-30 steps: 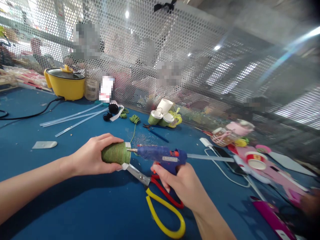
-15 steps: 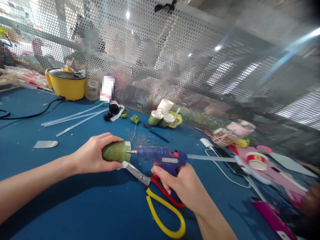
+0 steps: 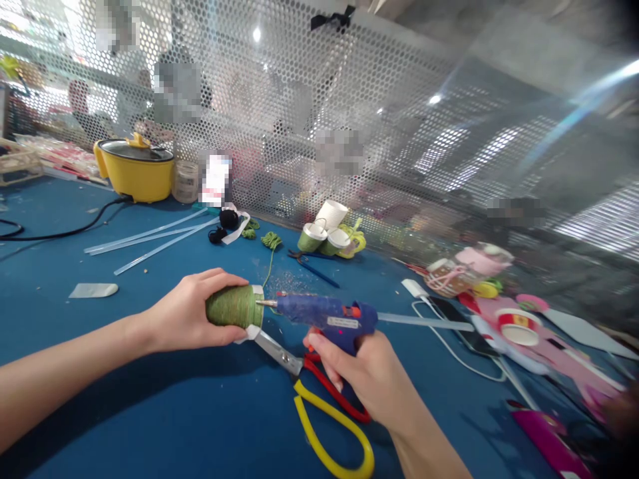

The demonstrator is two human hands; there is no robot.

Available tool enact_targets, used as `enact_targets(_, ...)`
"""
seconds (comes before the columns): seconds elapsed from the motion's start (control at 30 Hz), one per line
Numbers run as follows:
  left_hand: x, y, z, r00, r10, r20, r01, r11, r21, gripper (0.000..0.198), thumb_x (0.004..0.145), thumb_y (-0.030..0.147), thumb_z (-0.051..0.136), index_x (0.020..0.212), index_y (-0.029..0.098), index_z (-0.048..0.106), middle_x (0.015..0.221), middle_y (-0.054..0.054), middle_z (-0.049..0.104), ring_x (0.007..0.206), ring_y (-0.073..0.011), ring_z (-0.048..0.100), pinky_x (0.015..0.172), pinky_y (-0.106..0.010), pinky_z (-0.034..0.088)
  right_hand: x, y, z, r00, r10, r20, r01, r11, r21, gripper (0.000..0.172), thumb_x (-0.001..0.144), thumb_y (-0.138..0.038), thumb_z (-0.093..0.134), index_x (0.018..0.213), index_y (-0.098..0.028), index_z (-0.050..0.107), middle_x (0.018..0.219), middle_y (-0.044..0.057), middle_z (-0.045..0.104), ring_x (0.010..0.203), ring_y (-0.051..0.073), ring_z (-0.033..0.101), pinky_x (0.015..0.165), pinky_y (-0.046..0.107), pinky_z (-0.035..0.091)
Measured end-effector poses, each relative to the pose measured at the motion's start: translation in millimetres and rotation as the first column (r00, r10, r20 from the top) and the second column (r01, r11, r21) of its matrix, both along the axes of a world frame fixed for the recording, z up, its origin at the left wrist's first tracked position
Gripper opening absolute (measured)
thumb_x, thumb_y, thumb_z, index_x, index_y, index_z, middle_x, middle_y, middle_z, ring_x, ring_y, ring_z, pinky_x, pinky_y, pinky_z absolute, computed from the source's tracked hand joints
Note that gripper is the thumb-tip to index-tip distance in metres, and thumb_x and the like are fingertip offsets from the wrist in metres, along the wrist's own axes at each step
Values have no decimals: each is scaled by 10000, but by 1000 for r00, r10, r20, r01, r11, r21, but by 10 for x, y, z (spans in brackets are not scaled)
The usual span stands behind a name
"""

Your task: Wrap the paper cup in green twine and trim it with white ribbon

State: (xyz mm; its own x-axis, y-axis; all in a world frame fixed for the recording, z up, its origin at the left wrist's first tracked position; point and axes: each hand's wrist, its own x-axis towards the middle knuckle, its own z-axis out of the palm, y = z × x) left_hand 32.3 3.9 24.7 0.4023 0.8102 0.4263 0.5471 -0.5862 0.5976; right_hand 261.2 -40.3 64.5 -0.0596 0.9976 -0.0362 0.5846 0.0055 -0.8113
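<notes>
My left hand point(image 3: 192, 313) is wrapped round a paper cup wound with green yarn point(image 3: 233, 306), which lies on its side with its white rim to the right. In my right hand point(image 3: 362, 369) is a blue hot glue gun point(image 3: 319, 313), its metal nozzle at the yarn near that rim. A clear glue stick point(image 3: 424, 322) sticks out of the gun's back end. Below the gun lie scissors point(image 3: 287, 359) with one red and one yellow handle; their blade tips are hidden near the cup. A strand of the yarn runs back to a small green bundle point(image 3: 271, 240).
Behind are loose glue sticks point(image 3: 150, 239), blue-handled pliers point(image 3: 314, 266), yarn-wrapped cups point(image 3: 313, 237) and a yellow electric pot point(image 3: 137, 173). A phone point(image 3: 464, 326) with a white cable and a tape roll point(image 3: 518, 327) lie right. A perforated metal screen point(image 3: 279, 100) stands behind.
The view has shifted slightly, so everything sits a little lower and further right. Both hands keep their hold, and the nozzle stays by the cup's rim.
</notes>
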Motion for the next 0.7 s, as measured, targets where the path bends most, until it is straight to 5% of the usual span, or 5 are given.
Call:
enact_targets(0.47,-10,38,47,990,3,139,60,894,-443,447,661,410,637,1028,163,575,807,-10,620,661,-157,542,576,-246,452,51,6,2,997,66,39,-65,998,-19,339,737,-420,548,507,-186,462,398,-44,433,394,89,427,436,215,413)
enact_targets(0.7,-11,46,68,984,14,178,81,851,-518,486,641,448,650,1019,150,577,784,-8,588,648,-150,503,565,-237,415,110,48,-26,992,122,29,-121,992,-37,369,745,-417,548,477,-185,448,400,-37,448,395,88,438,433,210,408)
